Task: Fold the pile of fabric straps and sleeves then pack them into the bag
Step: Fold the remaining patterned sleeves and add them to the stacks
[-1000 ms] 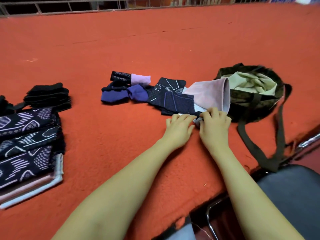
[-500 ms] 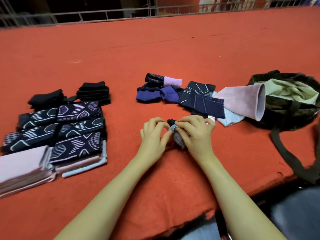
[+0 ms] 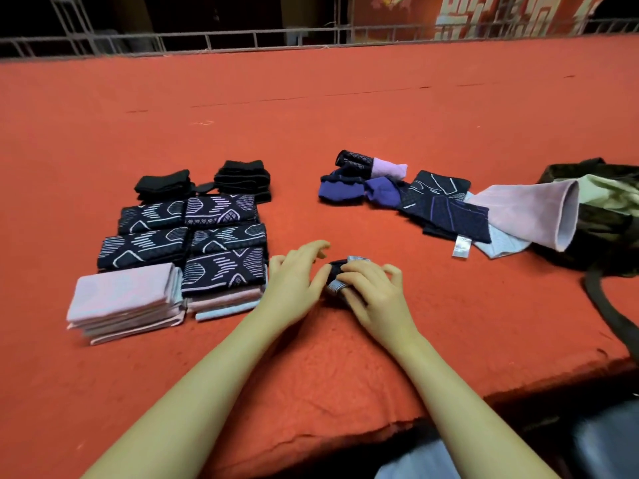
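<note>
A small grey-and-black striped strap (image 3: 340,274) lies bunched on the red cloth table (image 3: 311,115) in front of me. My right hand (image 3: 375,295) covers it, with curled fingers gripping it. My left hand (image 3: 299,276) touches its left end with thumb and fingers spread. To the right lies the unfolded pile: a pink sleeve (image 3: 532,212), a dark patterned sleeve (image 3: 446,209), purple pieces (image 3: 359,190) and a pale blue piece (image 3: 501,242). The camouflage bag (image 3: 601,223) stands open at the far right.
Folded stacks sit at the left: pink sleeves (image 3: 124,299), dark patterned sleeves (image 3: 186,236), black straps (image 3: 204,181). The bag's strap (image 3: 608,312) trails toward the table's front edge. A metal railing (image 3: 242,39) borders the far side.
Both hands have drawn the small strap out of the pile and moved it left toward the table's middle. The view has swung left, so the folded stacks now show fully.
</note>
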Motion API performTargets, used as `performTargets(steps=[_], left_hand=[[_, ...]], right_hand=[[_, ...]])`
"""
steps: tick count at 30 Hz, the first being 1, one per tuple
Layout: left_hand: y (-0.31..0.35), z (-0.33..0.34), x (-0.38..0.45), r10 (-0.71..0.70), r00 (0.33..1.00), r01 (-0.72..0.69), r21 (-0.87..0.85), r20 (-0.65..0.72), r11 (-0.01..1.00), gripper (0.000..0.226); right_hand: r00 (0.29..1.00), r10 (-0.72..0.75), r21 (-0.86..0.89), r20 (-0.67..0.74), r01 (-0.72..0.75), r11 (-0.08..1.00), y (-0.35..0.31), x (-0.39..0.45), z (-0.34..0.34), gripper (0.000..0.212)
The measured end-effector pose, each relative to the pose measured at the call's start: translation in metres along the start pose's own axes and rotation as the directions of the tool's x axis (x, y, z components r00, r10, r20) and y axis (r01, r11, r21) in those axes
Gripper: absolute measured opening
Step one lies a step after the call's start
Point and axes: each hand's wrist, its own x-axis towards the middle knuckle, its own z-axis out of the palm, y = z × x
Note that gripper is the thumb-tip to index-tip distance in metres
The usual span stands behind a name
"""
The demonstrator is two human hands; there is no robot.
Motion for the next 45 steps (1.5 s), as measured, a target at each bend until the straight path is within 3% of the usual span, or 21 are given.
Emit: performTargets(steps=[3, 5, 8, 13, 20, 26, 30, 35, 38, 40, 42, 45], left_hand=[[0.001, 0.004, 0.009, -0.048, 0.989, 0.012, 0.238, 0.142, 0.971, 0.035], [0.000, 0.008, 0.011, -0.074, 0.986, 0.026, 0.297, 0.150, 0.955, 0.029], [-0.002, 0.014, 0.011, -0.087, 0.991, 0.046, 0.336, 0.106, 0.941, 0.028], [-0.005, 0.007, 0.013, -0.015, 0.995, 0.039, 0.238, -0.104, 0.970, 0.055], [-0.011, -0.008, 0.030, 0.011, 0.983, 0.049, 0.324, -0.182, 0.945, 0.040], [-0.014, -0.010, 0.034, -0.051, 0.979, 0.136, 0.443, -0.199, 0.886, 0.035], [-0.010, -0.003, 0.037, -0.065, 0.985, 0.118, 0.347, -0.160, 0.930, 0.020], [-0.001, 0.008, 0.017, 0.169, 0.979, -0.151, 0.155, -0.116, 0.976, 0.036], [-0.005, 0.018, 0.001, 0.074, 0.997, -0.073, 0.093, -0.009, 0.993, 0.049], [-0.011, 0.025, -0.005, 0.033, 0.998, -0.037, 0.079, 0.049, 0.996, 0.055], [-0.013, 0.031, -0.006, 0.002, 1.000, -0.002, 0.013, 0.029, 1.000, 0.060], [-0.010, 0.042, -0.004, -0.075, 0.992, 0.062, -0.119, -0.104, 0.991, 0.049]], right_hand=[[0.999, -0.014, -0.018, 0.031, 0.014, 1.000, 0.001, -0.002, -0.006, 0.021], [0.998, -0.032, -0.064, 0.062, 0.036, 0.997, 0.004, -0.003, -0.009, 0.026], [0.992, -0.062, -0.136, 0.105, 0.076, 0.988, 0.008, 0.004, -0.013, 0.026], [0.988, -0.144, -0.165, 0.047, 0.150, 0.975, 0.004, 0.019, -0.029, 0.040], [0.969, -0.230, -0.302, -0.086, 0.195, 0.933, -0.008, 0.019, -0.032, 0.019], [0.953, -0.247, -0.400, -0.177, 0.159, 0.902, -0.010, 0.019, -0.029, 0.022], [0.975, -0.140, -0.406, -0.171, 0.060, 0.912, -0.003, 0.019, -0.020, 0.027], [0.979, 0.155, -0.256, -0.128, -0.184, 0.949, 0.011, 0.024, -0.008, 0.024], [0.931, 0.366, -0.034, -0.009, -0.366, 0.930, 0.013, 0.019, -0.004, 0.033], [0.912, 0.395, 0.091, 0.115, -0.405, 0.910, 0.013, 0.010, -0.001, 0.048], [0.916, 0.377, 0.079, 0.139, -0.389, 0.918, 0.015, 0.005, 0.000, 0.056], [0.911, 0.399, -0.001, 0.107, -0.402, 0.916, 0.018, 0.005, 0.004, 0.055]])
